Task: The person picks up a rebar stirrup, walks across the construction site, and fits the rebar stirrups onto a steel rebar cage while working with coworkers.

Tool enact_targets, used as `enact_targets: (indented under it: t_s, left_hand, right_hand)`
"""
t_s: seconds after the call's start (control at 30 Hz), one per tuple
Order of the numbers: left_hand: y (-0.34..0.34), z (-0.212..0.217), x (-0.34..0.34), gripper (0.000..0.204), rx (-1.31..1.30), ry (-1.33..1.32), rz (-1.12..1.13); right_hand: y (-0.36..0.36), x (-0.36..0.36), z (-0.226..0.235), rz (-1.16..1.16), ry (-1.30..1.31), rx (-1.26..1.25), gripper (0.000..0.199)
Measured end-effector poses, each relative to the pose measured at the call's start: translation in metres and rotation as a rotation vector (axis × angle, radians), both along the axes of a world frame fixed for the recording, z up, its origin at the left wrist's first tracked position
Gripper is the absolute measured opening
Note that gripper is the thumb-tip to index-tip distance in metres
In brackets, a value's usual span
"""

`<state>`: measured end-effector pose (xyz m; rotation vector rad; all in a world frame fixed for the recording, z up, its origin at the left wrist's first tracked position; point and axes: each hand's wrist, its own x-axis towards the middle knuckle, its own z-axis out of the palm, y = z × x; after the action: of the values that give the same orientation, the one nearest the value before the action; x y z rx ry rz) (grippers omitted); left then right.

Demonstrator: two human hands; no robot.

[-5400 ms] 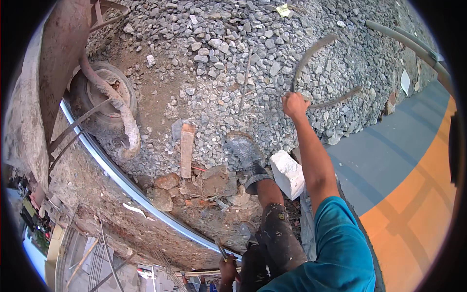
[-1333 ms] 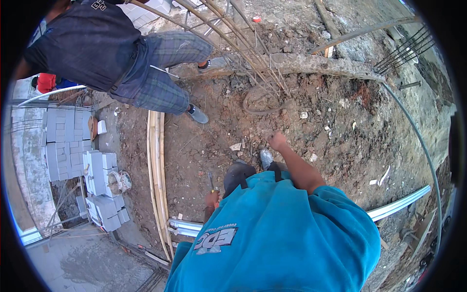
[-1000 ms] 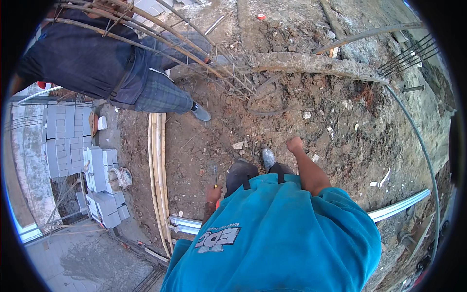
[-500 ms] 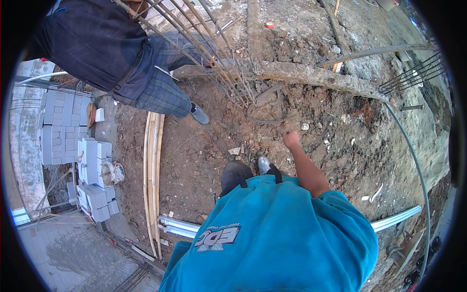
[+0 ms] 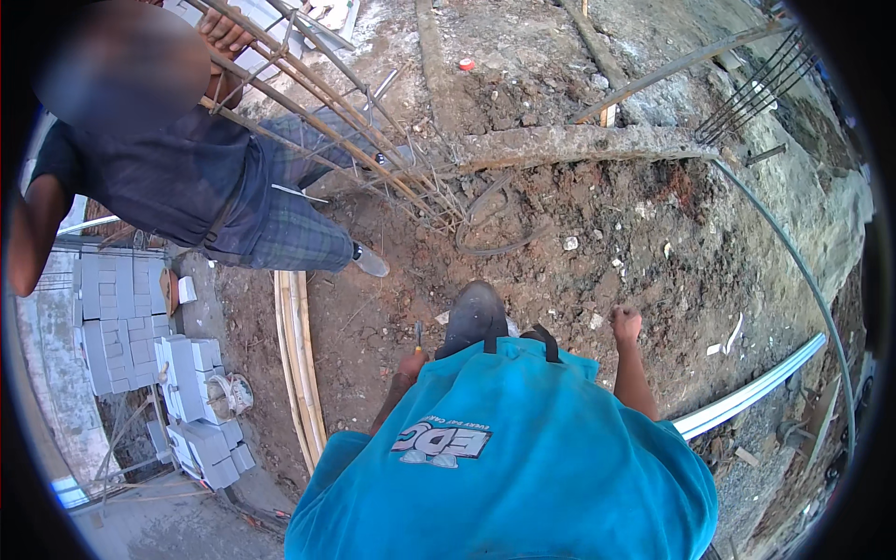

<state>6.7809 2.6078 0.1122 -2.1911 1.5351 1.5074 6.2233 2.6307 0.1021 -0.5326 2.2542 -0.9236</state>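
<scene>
My left hand [image 5: 412,362] is beside my left thigh, closed around a small hand tool [image 5: 418,338]. The tool has a yellowish handle and a thin grey tip pointing away from me; its exact kind is too small to make out. Out to my right, my right hand [image 5: 626,322] hangs over the dirt with its fingers curled in. Nothing shows in it, though the inside of the fingers is hidden. My dark boot [image 5: 474,313] is stepping ahead on the soil. A tied rebar cage [image 5: 373,140] slants up from the ground ahead, to the left.
A co-worker [image 5: 177,187] stands at the far left with one hand on the rebar cage. Bamboo poles [image 5: 297,345] and grey block stacks [image 5: 191,373] lie left. Across the front runs a rough concrete beam [image 5: 579,145]; a white metal channel [image 5: 756,387] and a hose [image 5: 779,219] lie right.
I have stepped forward. My left hand has come into view with the small tool, and my right hand has swung back and outward. The co-worker's hand on the rebar now shows.
</scene>
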Motion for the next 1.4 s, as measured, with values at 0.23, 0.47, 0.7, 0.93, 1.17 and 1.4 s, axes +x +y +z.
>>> enact_targets:
  t_s: [0.23,0.47,0.7,0.93,1.17,1.4]
  left_hand:
    - [-0.127,0.094,-0.089,0.033,-0.129,0.006,-0.139]
    - [-0.211,0.2,-0.212,0.022,-0.182,0.644,-0.143]
    - [-0.255,0.17,-0.266,0.018,-0.194,0.608,-0.124]
    - [-0.317,0.123,-0.389,0.023,-0.208,0.664,0.184]
    - [-0.327,0.136,-0.497,0.035,-0.519,0.184,0.407]
    - [-0.317,0.137,-0.515,0.024,-0.511,0.152,0.789]
  right_hand:
    - [-0.044,0.083,0.08,0.33,0.203,-0.04,0.02]
    - [-0.15,0.156,0.169,0.63,-0.338,-0.289,0.019]
    - [-0.214,0.104,0.177,0.57,-0.584,-0.287,0.018]
    - [-0.314,-0.027,0.131,0.669,-0.615,-0.147,0.013]
    - [-0.36,-0.092,0.141,0.99,-0.34,-0.126,0.013]
    - [-0.387,-0.097,0.124,1.165,-0.382,-0.168,0.014]
